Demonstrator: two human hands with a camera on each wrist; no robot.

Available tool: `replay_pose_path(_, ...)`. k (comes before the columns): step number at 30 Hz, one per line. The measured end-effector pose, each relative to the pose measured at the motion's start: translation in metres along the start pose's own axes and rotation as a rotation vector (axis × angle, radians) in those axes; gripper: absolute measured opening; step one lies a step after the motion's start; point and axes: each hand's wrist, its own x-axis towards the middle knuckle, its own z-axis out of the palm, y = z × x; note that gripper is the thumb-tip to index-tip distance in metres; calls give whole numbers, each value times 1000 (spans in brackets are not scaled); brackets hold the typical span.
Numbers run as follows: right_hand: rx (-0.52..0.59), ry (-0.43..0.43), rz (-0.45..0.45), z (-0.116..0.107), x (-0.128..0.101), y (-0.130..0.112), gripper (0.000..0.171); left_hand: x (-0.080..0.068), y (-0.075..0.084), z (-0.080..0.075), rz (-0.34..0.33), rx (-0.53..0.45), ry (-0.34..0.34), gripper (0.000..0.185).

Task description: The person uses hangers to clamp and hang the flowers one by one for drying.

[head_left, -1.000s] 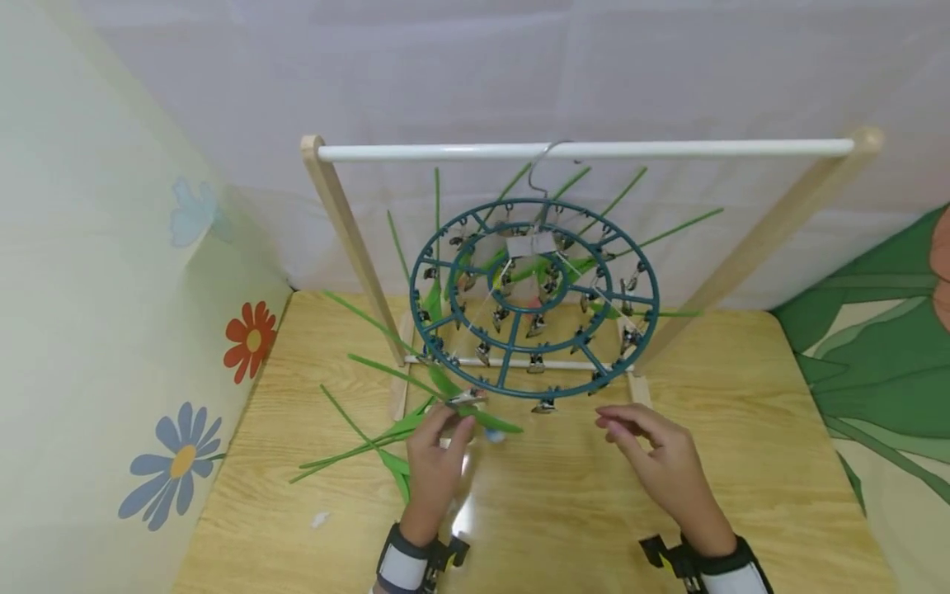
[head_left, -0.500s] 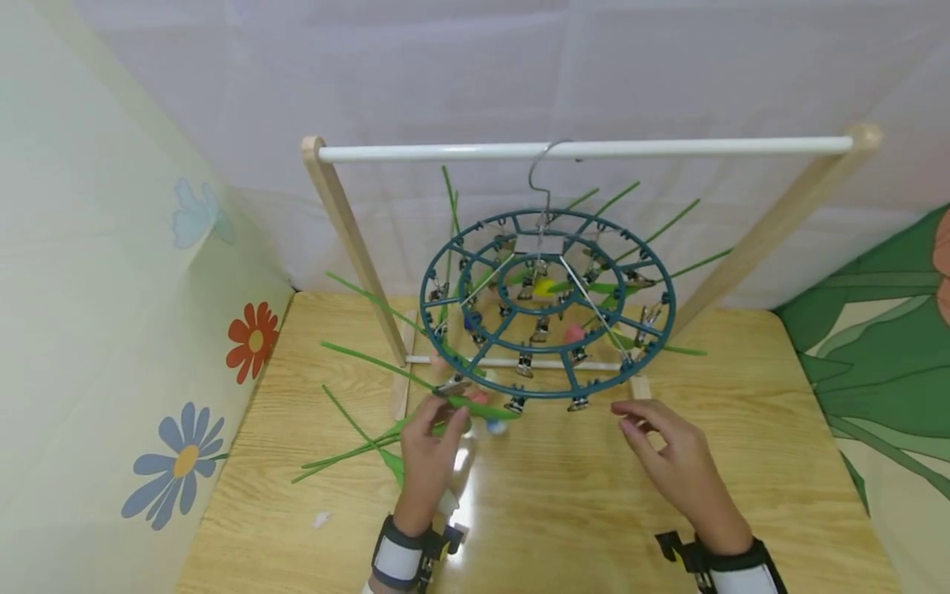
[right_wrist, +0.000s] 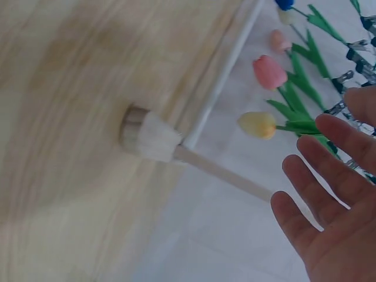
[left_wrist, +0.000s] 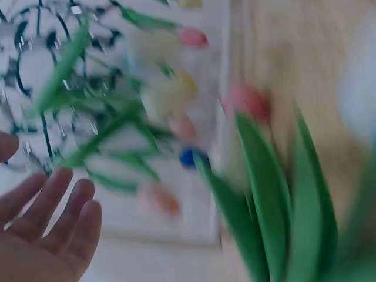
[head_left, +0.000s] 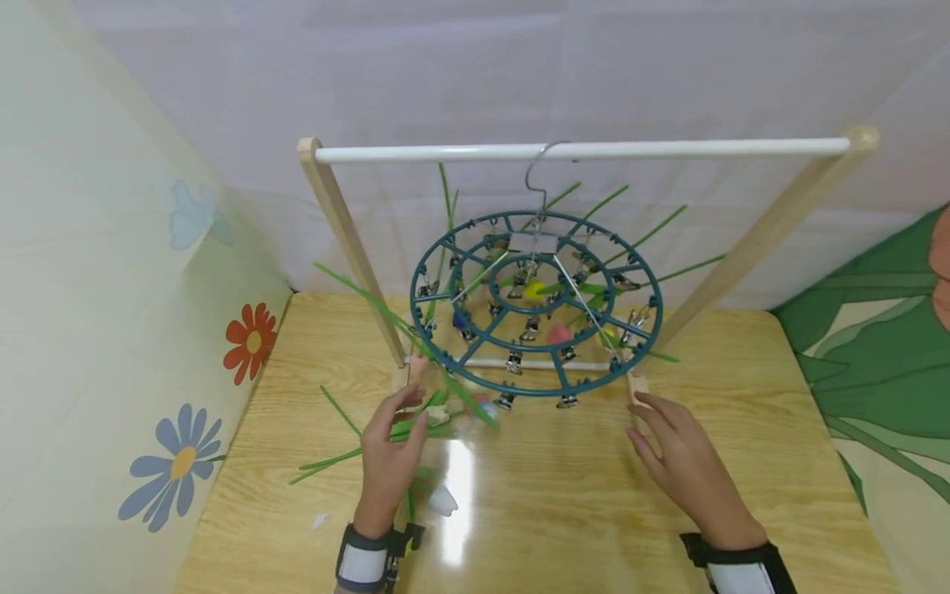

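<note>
The left hand (head_left: 391, 450) is open w/ relaxed fingers, just below the round teal clip hanger (head_left: 536, 305), near green tulip stems (head_left: 356, 452) lying on the wood table (head_left: 564, 511). The right hand (head_left: 683, 462) is open too, holding nothing, near the rack's foot (head_left: 638, 386). The hanger hangs from the white rod (head_left: 579, 150).

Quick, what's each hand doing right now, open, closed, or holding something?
Left hand: open, fingers relaxed beside the green tulip stems, holding nothing.
Right hand: open, fingers spread, holding nothing.
</note>
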Motion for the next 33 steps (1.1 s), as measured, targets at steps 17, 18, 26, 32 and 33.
replay_pose_path(17, 12, -52, 3, 24, -20, 16, 35, -36, -61, -65, -49, 851, -434, 41)
replay_pose_path(18, 14, -58, 9, 25, -20, 15, 39, -37, -62, -63, -46, 857, -429, 38)
replay_pose_path(26, 16, -92, 35, 33, -25, 10, 40, -32, -60, -61, -68, 867, -427, 32)
replay_pose_path(32, 14, -113, 34, 35, -24, 5, 40, -32, -59, -64, -37, 833, -390, 28)
replay_pose_path(33, 12, -118, 36, 35, -23, 5, 41, -31, -59, -64, -33, 822, -382, 27)
